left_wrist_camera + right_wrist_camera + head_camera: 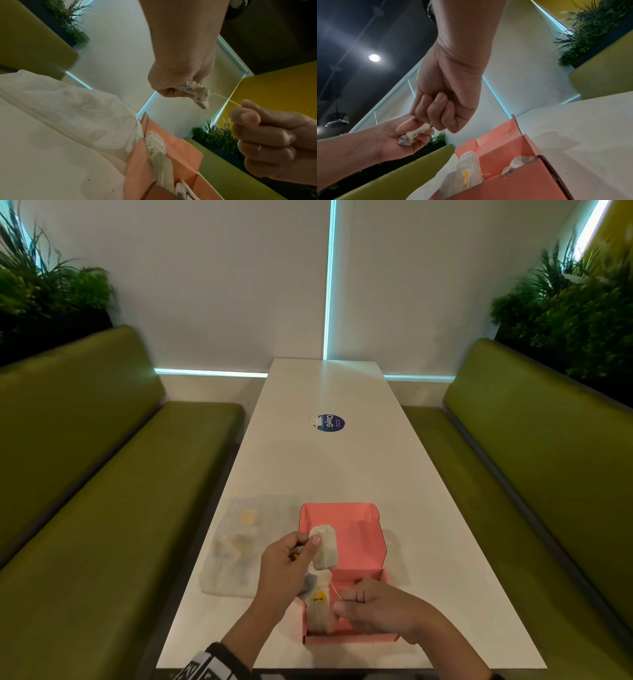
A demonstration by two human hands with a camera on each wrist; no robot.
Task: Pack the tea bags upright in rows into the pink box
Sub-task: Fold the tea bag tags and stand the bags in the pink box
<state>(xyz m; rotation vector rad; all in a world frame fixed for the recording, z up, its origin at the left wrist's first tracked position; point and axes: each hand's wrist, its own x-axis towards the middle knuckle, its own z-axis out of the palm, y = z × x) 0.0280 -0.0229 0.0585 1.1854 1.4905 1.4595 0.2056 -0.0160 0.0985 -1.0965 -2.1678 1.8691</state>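
Observation:
The pink box [363,542] lies open near the table's front edge, its lid tipped back. Upright tea bags [318,611] with a yellow tag stand in its left near corner, also seen as tea bags [467,170] in the right wrist view, where another bag [520,161] lies further right. My left hand [305,544] holds a pale tea bag [325,547] above the box. A thin string [334,587] runs from it to my right hand [342,601], which pinches it. In the left wrist view the left hand [173,92] grips the crumpled bag [197,92].
A clear plastic bag [236,546] with several more tea bags lies on the white table [325,467] left of the box. A round blue sticker [330,422] sits mid-table. Green benches [102,474] and plants flank both sides.

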